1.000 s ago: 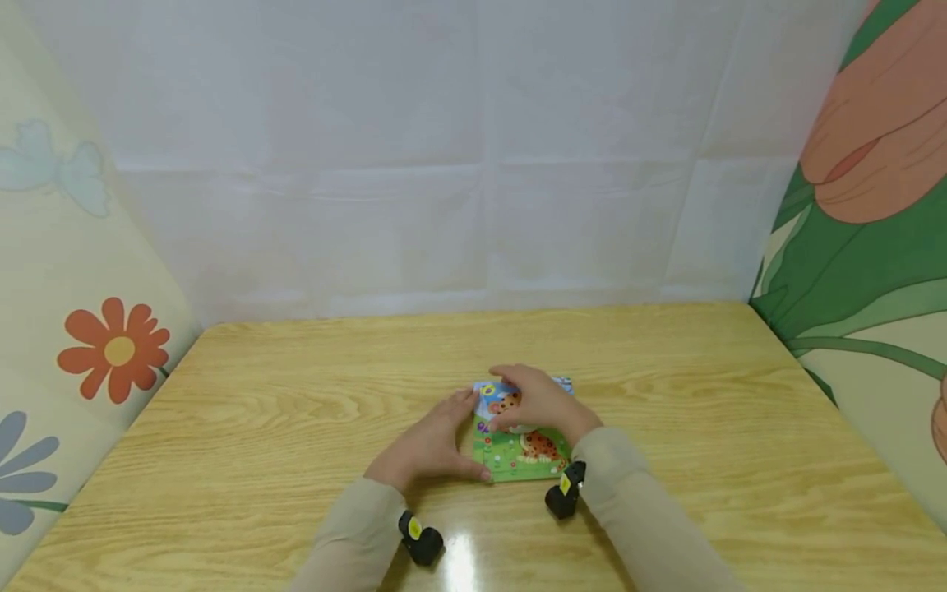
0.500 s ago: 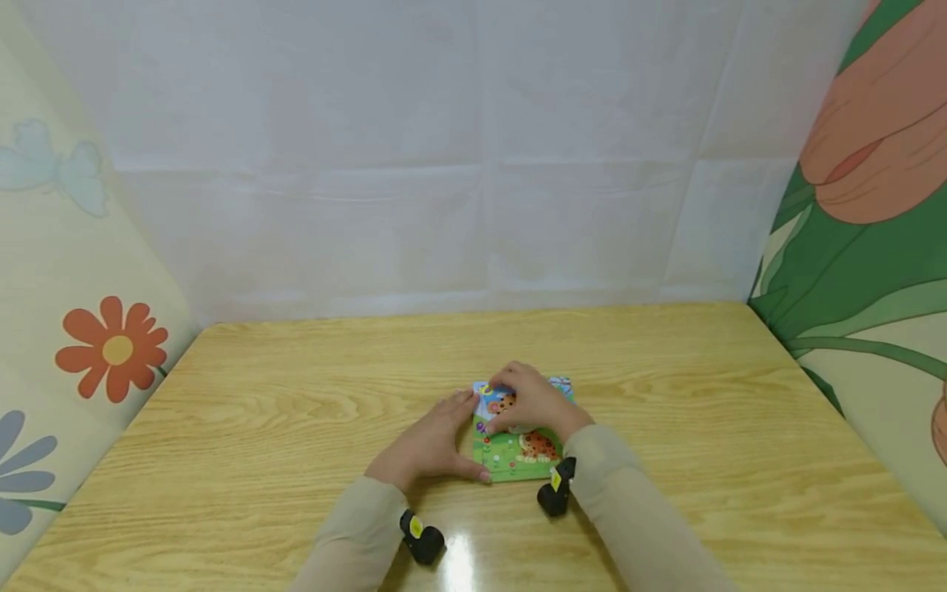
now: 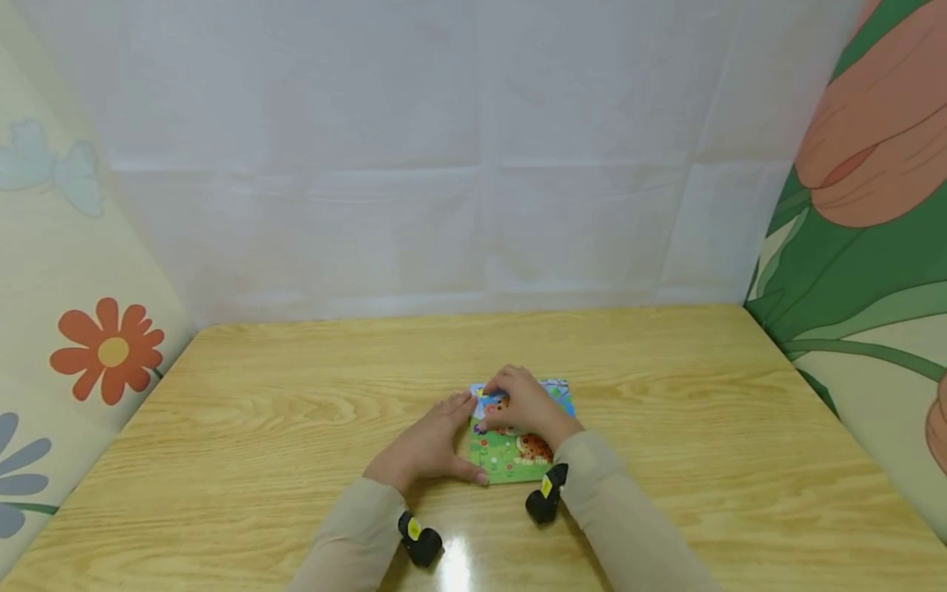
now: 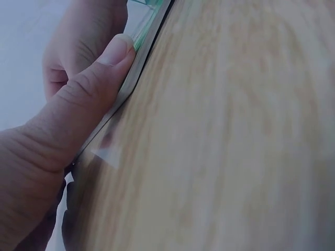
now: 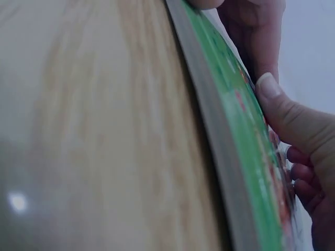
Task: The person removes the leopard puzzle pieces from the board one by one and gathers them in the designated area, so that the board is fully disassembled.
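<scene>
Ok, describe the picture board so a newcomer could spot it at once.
Start at the wood-grain table before the white backdrop. Near the middle lies the picture board, left hand at its side, right hand over its upper part. Its green and blue print with an orange spotted animal sets it apart from the yellowish table and beige sleeves.

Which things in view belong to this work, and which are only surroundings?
Seemingly in use:
picture board;
left hand at its edge;
right hand over it.

Apparently only surroundings:
wood-grain table;
white backdrop;
flower-patterned panels;
black wrist-worn devices.
</scene>
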{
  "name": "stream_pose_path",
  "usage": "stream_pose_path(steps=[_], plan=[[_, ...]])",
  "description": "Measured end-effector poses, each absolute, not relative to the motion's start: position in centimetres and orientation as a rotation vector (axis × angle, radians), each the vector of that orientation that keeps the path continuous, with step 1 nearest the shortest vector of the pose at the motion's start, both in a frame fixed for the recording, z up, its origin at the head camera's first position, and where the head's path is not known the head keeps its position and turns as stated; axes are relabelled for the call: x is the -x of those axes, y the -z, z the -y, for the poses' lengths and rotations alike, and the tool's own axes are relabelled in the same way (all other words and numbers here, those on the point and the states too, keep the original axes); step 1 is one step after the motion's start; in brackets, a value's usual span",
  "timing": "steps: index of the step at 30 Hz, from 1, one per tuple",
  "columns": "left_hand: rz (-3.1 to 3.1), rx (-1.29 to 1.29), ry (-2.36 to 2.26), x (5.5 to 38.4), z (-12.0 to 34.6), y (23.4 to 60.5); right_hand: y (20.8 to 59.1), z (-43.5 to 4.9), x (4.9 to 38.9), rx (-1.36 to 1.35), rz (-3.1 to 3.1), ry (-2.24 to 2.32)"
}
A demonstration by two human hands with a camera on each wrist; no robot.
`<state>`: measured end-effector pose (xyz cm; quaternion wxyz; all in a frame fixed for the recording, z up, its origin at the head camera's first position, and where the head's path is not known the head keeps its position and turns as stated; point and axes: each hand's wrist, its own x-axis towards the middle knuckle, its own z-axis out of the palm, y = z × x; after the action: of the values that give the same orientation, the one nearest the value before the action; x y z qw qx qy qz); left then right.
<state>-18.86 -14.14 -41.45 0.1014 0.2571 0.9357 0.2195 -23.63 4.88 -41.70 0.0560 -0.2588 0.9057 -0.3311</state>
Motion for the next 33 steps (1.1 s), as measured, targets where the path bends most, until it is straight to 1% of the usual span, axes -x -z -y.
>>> stream_pose_path(steps=[8,18,25,33], plan=[[-2.761,-0.757,-0.645,18.9,14.2,41.4,41.3,-4.3,23.7,0.739,-2.788,0.966],[-2.75,-0.751,-0.673,18.8,14.2,41.3,40.2,-2.8,24.2,0.542,-2.772,0.866],[-2.748,-0.697,-0.663,18.7,14.1,41.3,39.7,-2.4,24.4,0.503,-2.754,0.752],[-2.747,-0.694,-0.68,18.5,13.9,41.2,39.8,-2.4,24.5,0.482,-2.734,0.796]])
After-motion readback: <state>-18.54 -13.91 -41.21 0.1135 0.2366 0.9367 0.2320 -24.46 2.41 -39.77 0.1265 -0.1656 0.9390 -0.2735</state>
